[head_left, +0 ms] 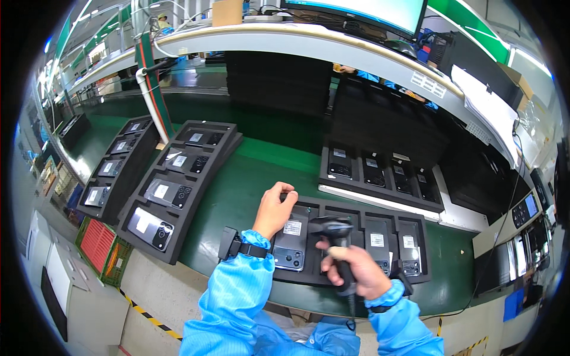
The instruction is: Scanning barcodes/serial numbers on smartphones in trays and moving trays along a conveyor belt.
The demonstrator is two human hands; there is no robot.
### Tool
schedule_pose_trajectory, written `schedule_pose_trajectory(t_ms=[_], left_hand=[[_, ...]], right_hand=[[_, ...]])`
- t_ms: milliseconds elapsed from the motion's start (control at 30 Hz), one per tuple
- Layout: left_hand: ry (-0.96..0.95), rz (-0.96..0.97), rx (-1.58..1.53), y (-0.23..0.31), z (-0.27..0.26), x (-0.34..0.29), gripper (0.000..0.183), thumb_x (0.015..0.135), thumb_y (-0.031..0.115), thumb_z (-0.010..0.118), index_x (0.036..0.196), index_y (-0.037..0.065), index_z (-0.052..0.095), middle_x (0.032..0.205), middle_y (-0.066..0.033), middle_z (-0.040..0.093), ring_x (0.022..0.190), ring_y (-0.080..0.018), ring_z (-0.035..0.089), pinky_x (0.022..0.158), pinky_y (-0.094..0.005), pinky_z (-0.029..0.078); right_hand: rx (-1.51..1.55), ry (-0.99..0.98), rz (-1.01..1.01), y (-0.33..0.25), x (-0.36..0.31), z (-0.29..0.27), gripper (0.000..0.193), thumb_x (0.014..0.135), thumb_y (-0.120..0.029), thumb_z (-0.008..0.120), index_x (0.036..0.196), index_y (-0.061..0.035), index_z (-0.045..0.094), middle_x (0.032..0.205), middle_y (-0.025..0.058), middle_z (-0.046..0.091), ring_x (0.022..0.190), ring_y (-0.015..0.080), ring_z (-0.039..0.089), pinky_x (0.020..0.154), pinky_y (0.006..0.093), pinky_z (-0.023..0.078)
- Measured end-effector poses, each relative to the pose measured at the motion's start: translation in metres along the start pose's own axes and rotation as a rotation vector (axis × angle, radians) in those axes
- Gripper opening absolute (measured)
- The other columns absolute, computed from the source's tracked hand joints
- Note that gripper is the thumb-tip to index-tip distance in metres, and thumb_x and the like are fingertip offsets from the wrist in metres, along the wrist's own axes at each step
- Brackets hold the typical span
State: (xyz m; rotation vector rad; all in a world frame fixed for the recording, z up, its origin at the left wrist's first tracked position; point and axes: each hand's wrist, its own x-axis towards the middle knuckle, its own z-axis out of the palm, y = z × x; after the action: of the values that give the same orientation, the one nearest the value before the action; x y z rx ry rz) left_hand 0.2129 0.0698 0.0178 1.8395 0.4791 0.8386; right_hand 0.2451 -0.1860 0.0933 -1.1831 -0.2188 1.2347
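My right hand is closed round the handle of a black handheld barcode scanner, which is smeared by motion. The scanner is held over a black foam tray on the green table, hiding part of it. Smartphones with white labels sit in its slots, among them one phone at the left end and another at the right end. At the tray's far left corner my left hand has its fingers curled, with a dark edge, apparently the tray's, between thumb and fingers.
To the left lie two more foam trays of phones, the nearer tray and the farther tray. Another phone tray stands behind mine, near tall black stacks. A shelf with a monitor spans above; a label printer stands right.
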Motion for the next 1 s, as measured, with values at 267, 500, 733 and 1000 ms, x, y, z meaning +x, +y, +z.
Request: schedule_pose_trajectory(t_ms=[267,500,733,1000], left_hand=[[0.013,0.136,0.104,-0.004,0.007,0.002,0.026,0.086,0.018,0.069,0.101,-0.002,0.070,0.096,-0.0196,0.072,0.092,-0.0330,0.070,0.085,-0.0422,0.054],[-0.181,0.295,0.570,0.008,0.011,-0.013,0.056,0.079,0.033,0.071,0.126,0.005,0.059,0.129,-0.0194,0.058,0.138,-0.0399,0.043,0.114,-0.0548,0.033],[-0.328,0.233,0.770,0.020,0.014,-0.018,0.071,0.075,0.035,0.073,0.138,0.008,0.053,0.135,-0.0157,0.055,0.136,-0.0345,0.043,0.114,-0.0547,0.031],[-0.264,0.197,0.610,0.024,0.010,-0.016,0.069,0.077,0.030,0.070,0.140,0.007,0.052,0.135,-0.0154,0.056,0.131,-0.0334,0.048,0.115,-0.0493,0.032]], right_hand=[[-0.039,-0.106,0.004,0.024,0.014,0.028,0.039,0.097,-0.020,0.065,0.125,0.0002,0.046,0.099,0.0205,0.073,0.060,0.0180,0.064,0.051,0.0295,0.050],[-0.455,0.268,-0.111,-0.005,-0.056,-0.019,0.031,0.100,-0.025,0.060,0.099,0.0029,0.074,0.075,0.0080,0.070,0.058,0.0103,0.056,0.054,0.0250,0.040],[-0.557,1.004,-0.474,-0.008,-0.134,-0.190,0.037,0.095,-0.017,0.072,0.117,0.0107,0.063,0.113,0.0174,0.067,0.095,0.0243,0.059,0.087,0.0375,0.050],[-0.845,1.431,-0.381,0.011,-0.168,-0.318,0.039,0.091,-0.022,0.078,0.113,0.0074,0.066,0.091,0.0178,0.072,0.066,0.0218,0.064,0.056,0.0324,0.052]])
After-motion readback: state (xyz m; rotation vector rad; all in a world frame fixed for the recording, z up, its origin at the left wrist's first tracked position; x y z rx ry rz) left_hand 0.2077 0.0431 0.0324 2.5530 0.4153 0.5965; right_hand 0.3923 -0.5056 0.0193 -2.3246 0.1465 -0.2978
